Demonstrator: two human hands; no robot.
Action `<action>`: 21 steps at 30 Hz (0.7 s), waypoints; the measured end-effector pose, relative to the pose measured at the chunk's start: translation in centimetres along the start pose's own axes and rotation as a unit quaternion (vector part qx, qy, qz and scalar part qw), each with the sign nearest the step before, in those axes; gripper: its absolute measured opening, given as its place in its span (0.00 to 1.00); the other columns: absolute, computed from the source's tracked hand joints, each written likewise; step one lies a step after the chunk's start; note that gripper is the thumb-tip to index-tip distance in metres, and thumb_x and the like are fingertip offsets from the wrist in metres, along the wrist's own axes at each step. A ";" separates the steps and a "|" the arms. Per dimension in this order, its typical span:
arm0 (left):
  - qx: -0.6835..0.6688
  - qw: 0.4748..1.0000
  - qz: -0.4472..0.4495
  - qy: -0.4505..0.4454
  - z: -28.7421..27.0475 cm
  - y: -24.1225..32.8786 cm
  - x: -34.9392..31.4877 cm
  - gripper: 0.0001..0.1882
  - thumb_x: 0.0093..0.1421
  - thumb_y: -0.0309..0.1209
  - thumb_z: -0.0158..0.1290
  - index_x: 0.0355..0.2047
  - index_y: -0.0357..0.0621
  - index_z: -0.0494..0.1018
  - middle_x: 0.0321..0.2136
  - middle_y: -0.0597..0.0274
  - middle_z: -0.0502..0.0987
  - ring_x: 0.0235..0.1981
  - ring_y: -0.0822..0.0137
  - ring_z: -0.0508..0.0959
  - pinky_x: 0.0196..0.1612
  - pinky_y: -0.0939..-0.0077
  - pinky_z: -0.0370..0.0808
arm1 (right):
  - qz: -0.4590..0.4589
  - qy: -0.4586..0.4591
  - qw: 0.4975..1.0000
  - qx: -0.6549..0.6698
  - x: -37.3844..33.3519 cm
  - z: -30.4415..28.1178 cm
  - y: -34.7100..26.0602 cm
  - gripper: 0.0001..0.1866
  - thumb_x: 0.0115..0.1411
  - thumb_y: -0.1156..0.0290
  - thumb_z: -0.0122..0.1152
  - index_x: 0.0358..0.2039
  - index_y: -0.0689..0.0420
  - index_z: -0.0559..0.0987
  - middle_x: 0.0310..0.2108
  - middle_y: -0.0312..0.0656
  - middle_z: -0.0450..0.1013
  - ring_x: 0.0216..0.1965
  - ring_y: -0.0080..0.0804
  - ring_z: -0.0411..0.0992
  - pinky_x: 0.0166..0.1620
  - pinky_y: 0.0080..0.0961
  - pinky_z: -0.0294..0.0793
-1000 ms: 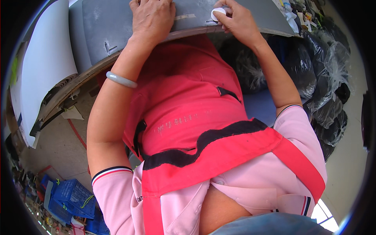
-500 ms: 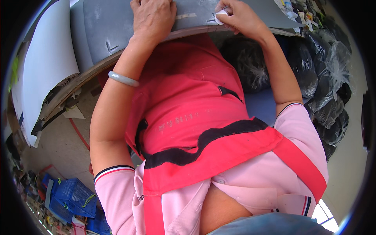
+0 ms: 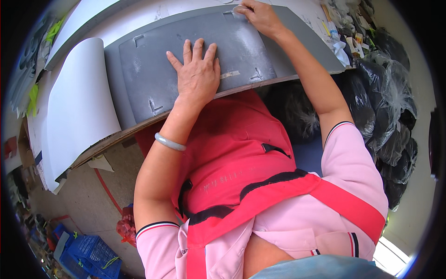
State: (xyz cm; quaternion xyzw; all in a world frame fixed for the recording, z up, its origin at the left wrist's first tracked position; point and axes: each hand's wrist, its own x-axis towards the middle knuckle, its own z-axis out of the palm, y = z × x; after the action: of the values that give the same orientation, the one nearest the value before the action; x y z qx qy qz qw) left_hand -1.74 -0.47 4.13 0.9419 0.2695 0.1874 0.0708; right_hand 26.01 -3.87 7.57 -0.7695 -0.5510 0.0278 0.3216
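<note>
The left hand (image 3: 198, 76) lies flat, fingers spread, on the dark grey panel (image 3: 160, 60), seemingly steadying it over the grey sheet (image 3: 309, 44) on the surface (image 3: 183, 6). Well apart, the right hand (image 3: 260, 17) pinches a pale disc (image 3: 239, 9) beside the panel's far right slot (image 3: 229, 16). Right, black bags (image 3: 392, 156) hide their contents; near left, a blue basket's (image 3: 97, 255) contents are unclear.

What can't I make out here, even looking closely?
In the head view:
Part of the pale piece: hidden by the right hand.
The patch of grey panel under the left hand: covered by that hand.
What the black bags hold: hidden by their dark sides.
</note>
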 end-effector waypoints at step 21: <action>-0.019 1.000 -0.003 0.008 -0.1 0.0 0.0 0.22 0.70 0.40 0.48 0.63 0.53 0.70 0.66 0.54 0.66 0.71 0.44 0.59 0.68 0.20 0.46 | 0.030 0.000 0.999 -0.020 2.7 1.9 1.5 0.13 0.62 0.63 0.58 0.34 0.61 0.79 0.25 0.50 0.78 0.29 0.39 0.79 0.35 0.36 0.77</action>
State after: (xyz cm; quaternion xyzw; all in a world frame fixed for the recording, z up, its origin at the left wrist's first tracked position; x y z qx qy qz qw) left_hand -1.79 -0.50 4.21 0.9383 0.2690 0.1994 0.0869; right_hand 27.54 -0.88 6.11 -0.7919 -0.5282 0.0265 0.3052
